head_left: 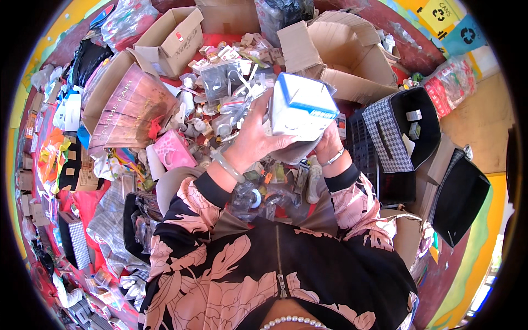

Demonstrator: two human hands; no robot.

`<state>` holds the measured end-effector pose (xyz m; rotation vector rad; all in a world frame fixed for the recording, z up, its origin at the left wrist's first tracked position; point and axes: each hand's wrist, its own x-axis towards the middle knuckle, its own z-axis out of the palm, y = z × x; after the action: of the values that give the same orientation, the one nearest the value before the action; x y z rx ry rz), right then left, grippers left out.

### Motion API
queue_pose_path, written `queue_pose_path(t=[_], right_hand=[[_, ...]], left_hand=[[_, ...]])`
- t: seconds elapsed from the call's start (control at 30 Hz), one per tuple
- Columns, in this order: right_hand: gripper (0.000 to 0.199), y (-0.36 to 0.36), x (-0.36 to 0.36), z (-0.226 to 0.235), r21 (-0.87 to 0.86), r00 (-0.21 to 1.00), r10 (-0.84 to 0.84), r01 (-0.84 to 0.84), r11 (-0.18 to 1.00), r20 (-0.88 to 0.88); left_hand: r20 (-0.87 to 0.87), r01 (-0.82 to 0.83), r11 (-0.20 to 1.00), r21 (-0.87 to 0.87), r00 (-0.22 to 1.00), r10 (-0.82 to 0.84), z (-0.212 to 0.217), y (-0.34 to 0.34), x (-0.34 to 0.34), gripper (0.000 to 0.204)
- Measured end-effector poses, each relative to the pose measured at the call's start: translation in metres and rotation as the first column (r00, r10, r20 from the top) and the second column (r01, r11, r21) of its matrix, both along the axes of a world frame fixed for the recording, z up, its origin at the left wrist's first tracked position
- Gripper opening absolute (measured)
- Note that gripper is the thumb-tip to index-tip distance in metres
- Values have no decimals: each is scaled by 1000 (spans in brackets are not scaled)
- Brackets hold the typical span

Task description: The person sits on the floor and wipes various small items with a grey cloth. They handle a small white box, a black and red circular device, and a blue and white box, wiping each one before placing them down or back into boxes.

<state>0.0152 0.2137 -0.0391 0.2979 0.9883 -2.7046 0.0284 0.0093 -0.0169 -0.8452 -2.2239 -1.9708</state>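
A white and blue cardboard box point(294, 118) is held up in front of me, above a heap of mixed small items. My left hand point(254, 136) presses on its left side, thumb stretched along the near face. Behind the box's lower right, my right hand point(330, 144) supports it; most of its fingers are hidden. Something greyish shows just under the box, too covered to name. Below the hands lie a roll of tape point(253, 198) and a pale shoe-like item point(313, 181). A pink box point(175, 149) rests left of my left wrist.
Open cardboard boxes stand at the back left point(170, 44) and back right point(352, 77). A black bin with a houndstooth front point(388, 129) is at the right. A pinkish paper bag point(129, 113) stands left. Loose goods cover the red floor at the far left.
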Motion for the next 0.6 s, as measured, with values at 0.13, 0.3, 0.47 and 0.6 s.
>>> queue_pose_path(t=[0.13,0.3,0.47,0.6], right_hand=[[39,-7,2,1,73,1000,-16,16,997,-2],[41,17,-14,-4,252,992,-125,117,961,15],[59,42,9,58,90,875,-129,192,977,-468],[67,10,25,77,797,356,713,263,544,-604]], left_hand=[[143,42,944,328,985,-93,3,10,3,106],[297,-35,862,505,945,-136,14,1,1,92],[411,37,877,479,874,-261,25,-18,2,90],[529,101,834,543,730,-433,18,-12,11,89]])
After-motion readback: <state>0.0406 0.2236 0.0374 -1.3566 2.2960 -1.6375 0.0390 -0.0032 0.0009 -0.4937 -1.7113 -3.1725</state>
